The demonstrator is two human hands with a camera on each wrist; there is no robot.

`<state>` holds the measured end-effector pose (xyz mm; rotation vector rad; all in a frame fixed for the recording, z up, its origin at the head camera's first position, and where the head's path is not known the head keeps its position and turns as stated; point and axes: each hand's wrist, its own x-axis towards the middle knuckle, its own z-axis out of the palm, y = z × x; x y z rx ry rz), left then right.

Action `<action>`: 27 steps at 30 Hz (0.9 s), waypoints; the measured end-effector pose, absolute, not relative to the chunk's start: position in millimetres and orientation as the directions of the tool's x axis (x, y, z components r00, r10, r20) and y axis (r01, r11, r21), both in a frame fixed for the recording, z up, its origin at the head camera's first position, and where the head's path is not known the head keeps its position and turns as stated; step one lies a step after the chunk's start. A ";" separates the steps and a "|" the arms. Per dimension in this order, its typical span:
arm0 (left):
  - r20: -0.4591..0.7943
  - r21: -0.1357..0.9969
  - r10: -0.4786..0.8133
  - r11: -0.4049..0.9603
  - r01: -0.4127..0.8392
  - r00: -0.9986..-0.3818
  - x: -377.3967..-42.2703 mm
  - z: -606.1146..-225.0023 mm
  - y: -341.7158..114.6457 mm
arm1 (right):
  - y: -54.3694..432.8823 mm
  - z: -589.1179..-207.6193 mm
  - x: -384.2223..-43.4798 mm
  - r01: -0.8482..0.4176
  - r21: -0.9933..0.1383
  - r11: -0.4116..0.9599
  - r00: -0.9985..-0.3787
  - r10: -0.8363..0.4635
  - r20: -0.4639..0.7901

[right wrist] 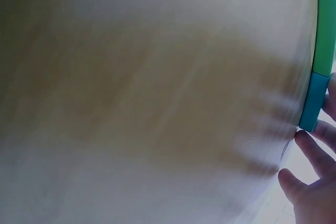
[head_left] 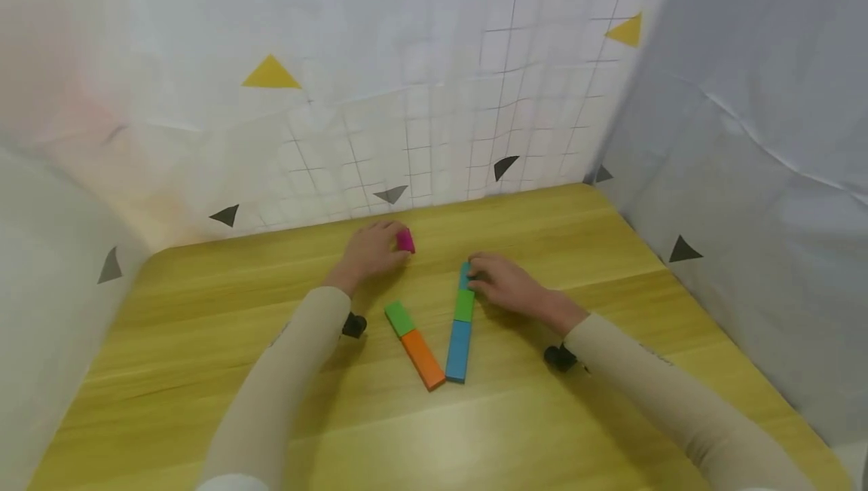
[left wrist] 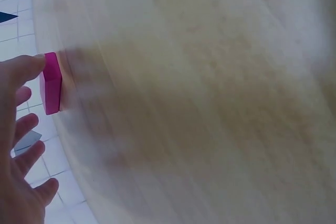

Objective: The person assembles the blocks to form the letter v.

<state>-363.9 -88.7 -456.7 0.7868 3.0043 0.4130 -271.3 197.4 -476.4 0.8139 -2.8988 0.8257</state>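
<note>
My left hand is at a magenta block near the table's back edge. In the left wrist view its thumb reaches the end of that magenta block, and the other fingers are spread above. My right hand holds a short blue block, thumb at its near side and fingers at its far end. That block tops a row with a green block and a longer blue block. Another green block and an orange block form a slanted row to its left.
The wooden table ends at a white gridded wall sheet behind. A grey-white sheet hangs along the right. The lower ends of the two block rows nearly meet. Dark wrist cameras sit under both wrists.
</note>
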 end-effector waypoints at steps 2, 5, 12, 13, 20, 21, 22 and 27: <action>0.059 0.262 0.485 0.836 0.482 -0.873 -365.6 -457.7 -87.1 | 197.6 -476.3 -271.2 -0.477 -0.492 0.728 -0.870 -0.470 0.149; 0.055 0.284 0.490 0.827 0.484 -0.870 -367.9 -460.6 -84.7 | 198.3 -476.7 -271.5 -0.463 -0.499 0.733 -0.877 -0.459 0.140; 0.011 0.297 0.465 0.844 0.447 -0.885 -371.7 -470.4 -82.7 | 198.6 -479.2 -273.5 -0.491 -0.482 0.726 -0.864 -0.476 0.164; 0.007 0.300 0.461 0.846 0.441 -0.887 -371.7 -470.9 -82.6 | 198.5 -479.2 -273.4 -0.498 -0.480 0.722 -0.861 -0.480 0.171; 0.001 0.328 0.455 0.842 0.430 -0.891 -367.3 -467.4 -82.7 | 196.9 -477.9 -272.5 -0.477 -0.491 0.729 -0.870 -0.470 0.148; 0.004 0.323 0.457 0.841 0.434 -0.889 -366.6 -466.9 -82.8 | 196.8 -477.9 -272.5 -0.476 -0.490 0.731 -0.871 -0.470 0.146; 0.009 0.319 0.461 0.840 0.440 -0.887 -366.1 -466.3 -82.9 | 196.9 -477.9 -272.5 -0.475 -0.488 0.732 -0.871 -0.469 0.145; 0.039 0.287 0.484 0.832 0.474 -0.874 -363.7 -464.1 -83.6 | 196.3 -477.5 -272.0 -0.475 -0.485 0.735 -0.872 -0.467 0.147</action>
